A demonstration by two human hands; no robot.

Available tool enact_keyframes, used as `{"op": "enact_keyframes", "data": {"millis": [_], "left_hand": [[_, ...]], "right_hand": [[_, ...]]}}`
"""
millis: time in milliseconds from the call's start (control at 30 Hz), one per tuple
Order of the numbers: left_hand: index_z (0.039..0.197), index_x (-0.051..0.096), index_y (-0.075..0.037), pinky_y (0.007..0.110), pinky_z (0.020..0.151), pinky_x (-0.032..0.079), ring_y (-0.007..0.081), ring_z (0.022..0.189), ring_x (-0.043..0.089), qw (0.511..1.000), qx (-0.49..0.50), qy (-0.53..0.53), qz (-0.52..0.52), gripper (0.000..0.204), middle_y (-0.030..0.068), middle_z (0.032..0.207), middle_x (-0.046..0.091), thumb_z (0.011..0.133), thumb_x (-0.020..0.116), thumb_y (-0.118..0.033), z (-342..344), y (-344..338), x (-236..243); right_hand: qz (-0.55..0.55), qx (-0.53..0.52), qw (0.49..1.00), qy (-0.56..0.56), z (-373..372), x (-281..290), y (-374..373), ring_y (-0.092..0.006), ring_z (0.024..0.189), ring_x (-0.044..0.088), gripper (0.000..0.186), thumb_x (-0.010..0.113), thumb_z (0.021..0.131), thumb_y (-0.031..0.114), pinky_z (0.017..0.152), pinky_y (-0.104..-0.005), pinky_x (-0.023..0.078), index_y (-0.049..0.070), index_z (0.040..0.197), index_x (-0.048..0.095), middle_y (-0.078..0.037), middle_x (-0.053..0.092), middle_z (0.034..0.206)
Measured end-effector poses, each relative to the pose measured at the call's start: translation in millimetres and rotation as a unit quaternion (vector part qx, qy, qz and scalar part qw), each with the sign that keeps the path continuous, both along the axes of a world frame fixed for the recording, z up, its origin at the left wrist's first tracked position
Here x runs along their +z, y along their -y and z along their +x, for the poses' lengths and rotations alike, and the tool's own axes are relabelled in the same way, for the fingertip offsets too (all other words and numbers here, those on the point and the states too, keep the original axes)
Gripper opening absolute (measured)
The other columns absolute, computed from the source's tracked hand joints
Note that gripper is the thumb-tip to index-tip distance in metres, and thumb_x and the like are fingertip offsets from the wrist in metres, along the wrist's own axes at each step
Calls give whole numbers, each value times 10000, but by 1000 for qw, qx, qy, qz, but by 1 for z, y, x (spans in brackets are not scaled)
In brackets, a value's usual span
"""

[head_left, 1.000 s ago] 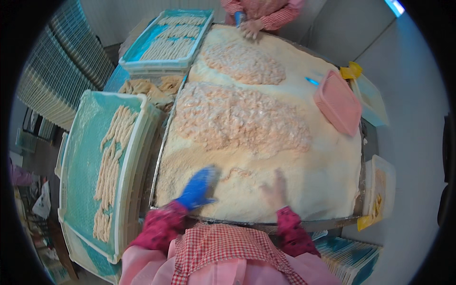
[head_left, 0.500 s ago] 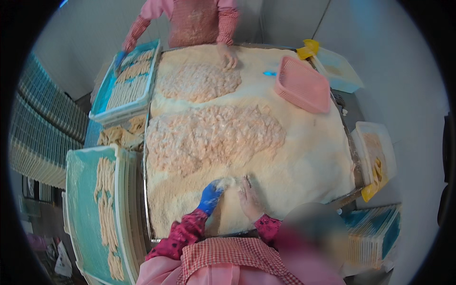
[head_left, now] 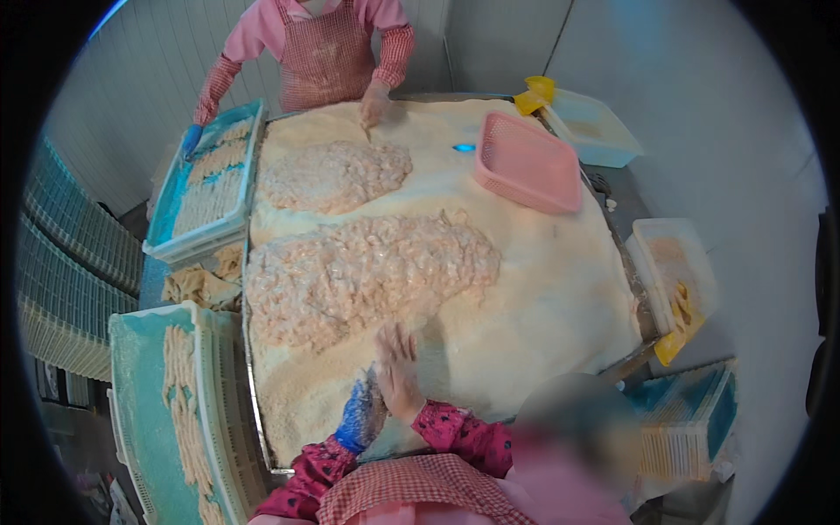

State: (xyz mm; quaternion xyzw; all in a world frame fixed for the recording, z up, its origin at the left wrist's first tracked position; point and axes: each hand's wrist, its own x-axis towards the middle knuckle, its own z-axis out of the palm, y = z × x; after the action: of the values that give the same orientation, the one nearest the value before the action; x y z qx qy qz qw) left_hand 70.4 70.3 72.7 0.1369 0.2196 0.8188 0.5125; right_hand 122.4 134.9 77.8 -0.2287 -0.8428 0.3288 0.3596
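At the near side of the surface, over pale powder (head_left: 542, 306): gloved left hand (head_left: 360, 413) against the bare right hand (head_left: 398, 372). Right fingers straight, extended, nearly side by side; left fingers partly covered, bend unclear. Cannot tell whether anything lies between the palms.

Lumpy pinkish mass (head_left: 367, 271) lies on the powder just beyond the right fingertips. Judged wet, soft, slippery; heavy as a whole, single pieces light and easily torn. Best hold: loose pieces at its near edge, with powdered fingers, lightly. Pale strips (head_left: 184, 411) in left tray (head_left: 138, 385).
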Motion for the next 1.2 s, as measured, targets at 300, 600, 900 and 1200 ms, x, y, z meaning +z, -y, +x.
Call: {"op": "enact_keyframes", "data": {"millis": [300,600,900,1200], "left_hand": [[1308,386,-46,347,899,413,208,1101,476,952,-191,230,59,473,103,1264,472,930,419,-328,-49,40,-108],[1058,532,-52,304,839,439,182,959,534,947,272,167,48,323,88,1059,578,906,486,-333,-227,67,71],[1215,523,-31,349,937,377,214,1041,526,624,251,-519,-528,474,134,1164,559,944,389,-396,-461,221,-31],[1299,394,13,307,986,335,193,1140,464,750,198,-546,-316,407,106,1258,484,950,404,-196,-308,125,42]], "right_hand": [[-246,-220,939,-101,27,-78,-102,-227,999,495,279,491,854,142,916,-353,392,7,1097,468,-113,509,1043],[-287,-356,887,-64,76,-94,-189,-198,862,540,325,619,754,107,812,-302,436,5,1043,513,-76,568,917],[-440,-279,805,-283,82,-81,-198,-149,855,504,198,577,814,117,777,-293,414,38,988,525,-31,536,914],[-291,-94,943,130,98,-73,-89,-108,677,531,72,578,754,41,629,-258,436,40,817,542,-17,542,703]]}}
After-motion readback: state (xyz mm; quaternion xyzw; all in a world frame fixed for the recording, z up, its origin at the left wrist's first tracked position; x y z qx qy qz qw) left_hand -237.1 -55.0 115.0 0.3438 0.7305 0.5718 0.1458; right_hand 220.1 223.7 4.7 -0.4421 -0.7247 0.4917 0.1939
